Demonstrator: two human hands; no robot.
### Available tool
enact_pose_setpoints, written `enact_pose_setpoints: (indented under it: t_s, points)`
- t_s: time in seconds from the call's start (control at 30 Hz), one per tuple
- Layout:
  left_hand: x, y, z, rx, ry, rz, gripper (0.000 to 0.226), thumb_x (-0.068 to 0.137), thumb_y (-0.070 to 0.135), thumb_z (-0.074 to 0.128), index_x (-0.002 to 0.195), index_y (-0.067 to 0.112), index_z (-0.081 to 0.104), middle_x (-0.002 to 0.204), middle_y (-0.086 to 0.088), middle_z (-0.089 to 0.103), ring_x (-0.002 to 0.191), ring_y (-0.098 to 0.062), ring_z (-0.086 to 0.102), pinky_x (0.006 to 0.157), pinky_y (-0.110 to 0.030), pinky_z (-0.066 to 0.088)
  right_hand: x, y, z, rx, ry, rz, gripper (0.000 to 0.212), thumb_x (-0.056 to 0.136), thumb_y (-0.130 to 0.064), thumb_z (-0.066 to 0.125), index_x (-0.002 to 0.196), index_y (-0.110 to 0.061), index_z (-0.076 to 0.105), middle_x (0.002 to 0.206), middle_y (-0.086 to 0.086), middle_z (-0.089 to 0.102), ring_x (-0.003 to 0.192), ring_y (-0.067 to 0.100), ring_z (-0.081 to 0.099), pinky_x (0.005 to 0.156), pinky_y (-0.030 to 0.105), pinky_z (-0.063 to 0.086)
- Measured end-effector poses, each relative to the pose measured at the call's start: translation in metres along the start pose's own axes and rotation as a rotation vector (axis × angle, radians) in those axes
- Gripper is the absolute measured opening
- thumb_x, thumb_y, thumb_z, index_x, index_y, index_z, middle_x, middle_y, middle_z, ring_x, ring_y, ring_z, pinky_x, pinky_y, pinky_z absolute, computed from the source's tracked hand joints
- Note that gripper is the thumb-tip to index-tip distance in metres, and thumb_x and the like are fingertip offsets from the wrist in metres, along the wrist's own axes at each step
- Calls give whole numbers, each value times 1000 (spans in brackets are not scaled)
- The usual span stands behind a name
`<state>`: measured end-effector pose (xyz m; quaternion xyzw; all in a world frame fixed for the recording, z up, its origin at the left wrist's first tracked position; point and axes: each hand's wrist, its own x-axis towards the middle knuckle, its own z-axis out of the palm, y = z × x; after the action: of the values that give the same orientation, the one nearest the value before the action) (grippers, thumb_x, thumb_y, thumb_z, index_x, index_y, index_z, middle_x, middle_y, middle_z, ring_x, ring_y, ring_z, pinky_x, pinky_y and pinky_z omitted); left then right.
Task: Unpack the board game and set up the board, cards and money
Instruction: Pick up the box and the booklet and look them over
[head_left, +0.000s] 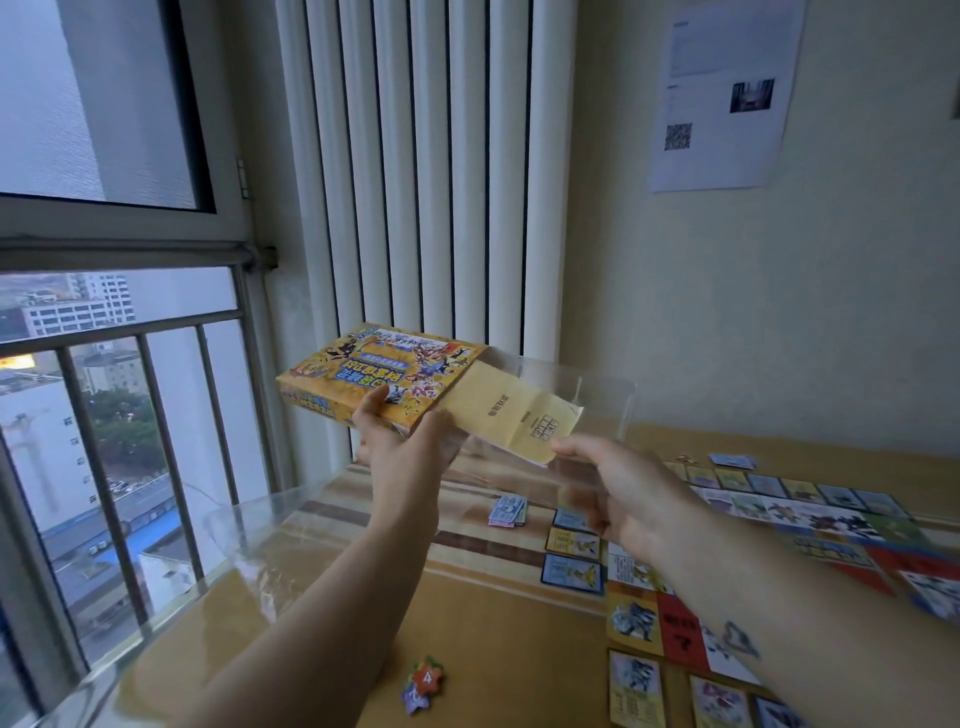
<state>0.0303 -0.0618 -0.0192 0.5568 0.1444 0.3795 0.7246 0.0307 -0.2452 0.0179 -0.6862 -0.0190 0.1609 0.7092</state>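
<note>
Nearest, on the table (493, 634): small jigsaw-edged coloured pieces (423, 683), the top one marked 4. Right of them, near row of cards (635, 688) laid face up, just below the board (680, 623). The board is unfolded flat and runs away along the right side, partly under the right forearm. Just left of the board, two more cards (571, 569), one blue-bordered and one yellow, lie side by side, and beyond them is a small stack of money (508, 510). The table top has a clear cover that reflects on the left. Both hands are raised above the table at mid distance. The left hand (402, 447) grips the near corner of the game box (384, 374), thumb on the printed lid, fingers underneath. The box is yellow, held off the table and tilted. The right hand (608, 483) has its fingers curled on the near end of a clear plastic tray (597, 384) that sticks partway out of the box's open right end. A folded yellow sheet (509, 410) lies in the tray, half inside the box, its near edge at the right thumb. Behind: a white column radiator (431, 182), a window (104, 104) with a railing on the left, and a printed sheet (727, 93) with a QR code on the wall.
</note>
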Motion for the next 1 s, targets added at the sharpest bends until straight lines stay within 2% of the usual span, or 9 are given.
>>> enact_pose_setpoints:
  t_s: [0.27,0.43,0.57,0.63,0.7,0.77,0.87,0.93,1.0]
  points:
    - [-6,4,3,41,40,21,60,45,40,63,86,73,35,127,-6,41,117,-26,51,95,-47,48,0,-3,0,-6,-27,31,10,82,-20,68,89,-13,68,76,-4,68,42,8,54,52,23,32]
    - [-16,9,4,91,49,138,54,61,33,65,91,66,36,128,-4,34,123,-25,43,99,-45,46,-1,0,-1,18,-20,62,13,79,-19,69,90,-13,68,76,-2,69,45,9,53,54,23,33]
    - [-16,10,5,150,79,181,59,75,13,64,114,46,33,124,-3,28,125,-26,36,100,-43,44,-4,0,1,26,-20,63,30,70,-36,76,92,-17,68,82,0,70,57,13,53,55,24,36]
    - [-17,12,5,137,81,172,63,66,20,64,112,50,33,122,0,28,125,-26,37,98,-44,46,-2,-3,-1,21,22,36,42,67,-45,78,98,-19,66,91,2,68,70,16,57,60,28,43]
    - [-21,15,7,130,79,151,64,60,26,63,107,56,33,122,0,30,123,-26,40,97,-44,48,7,-4,-4,-13,118,-55,71,61,-50,81,118,-17,53,107,5,63,90,22,61,74,37,52]
    - [-25,14,8,123,55,130,64,62,27,65,105,60,32,123,-4,33,120,-23,44,97,-42,47,17,-7,-8,-76,204,-160,99,59,-49,84,138,-22,31,130,8,51,111,28,55,88,46,52]
    - [-26,9,11,122,52,118,66,78,14,65,126,44,31,122,-4,30,99,-8,42,91,-26,39,23,-18,-9,-254,233,-242,111,67,-45,82,149,-30,10,152,8,25,133,31,36,104,47,40]
    - [-28,10,12,131,56,93,65,82,12,63,132,37,30,123,-5,28,85,2,38,87,-23,37,26,-28,-12,-472,288,-297,109,68,-50,79,150,-31,9,154,8,13,138,31,28,104,44,35]
    - [-30,12,13,139,57,88,64,83,12,63,131,38,31,127,-6,28,82,5,37,90,-28,44,31,-38,-14,-770,329,-376,103,65,-63,73,148,-33,20,153,8,15,138,32,26,105,44,34]
